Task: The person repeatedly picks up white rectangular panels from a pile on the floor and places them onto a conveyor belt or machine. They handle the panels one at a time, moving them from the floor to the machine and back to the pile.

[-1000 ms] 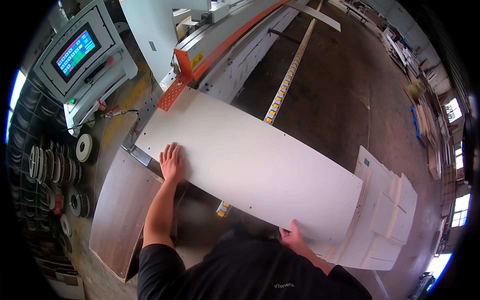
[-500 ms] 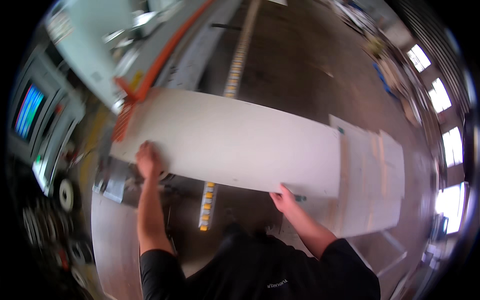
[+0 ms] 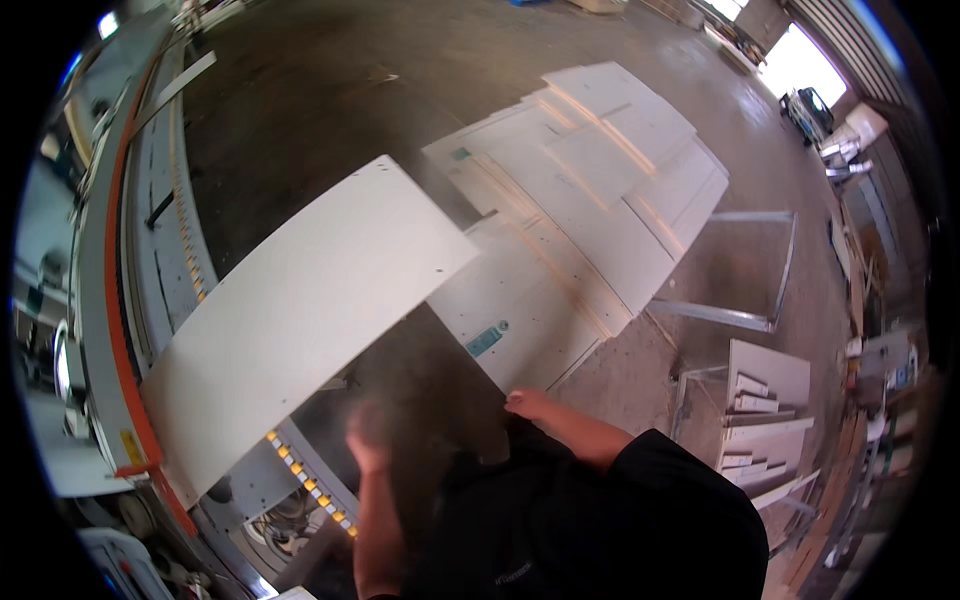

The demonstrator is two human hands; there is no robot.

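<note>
A long white panel (image 3: 310, 270) lies slanting across the machine at the left, its lower left end by the orange rail (image 3: 140, 400). Neither of my hands is on it. My left hand (image 3: 370, 438) hangs off its near edge, over the dark gap, and is smeared by motion. Close to my body, my right hand (image 3: 527, 403) is at the near corner of the stacked white panels (image 3: 600, 240). Its fingers are bunched small in the view, and whether they grip that corner is not clear. A teal patch (image 3: 487, 339) marks the stack's near part.
A roller strip with yellow rollers (image 3: 305, 478) runs under the white panel. Beyond the stack stands a metal frame (image 3: 725, 318). At the right, white boards and strips (image 3: 765, 410) lean together. A narrow white strip (image 3: 175, 95) lies across the rail at the far left.
My view has swung right, toward the stack. Both hands have come off the white panel; the left is now over the gap, the right by the stack's near corner.
</note>
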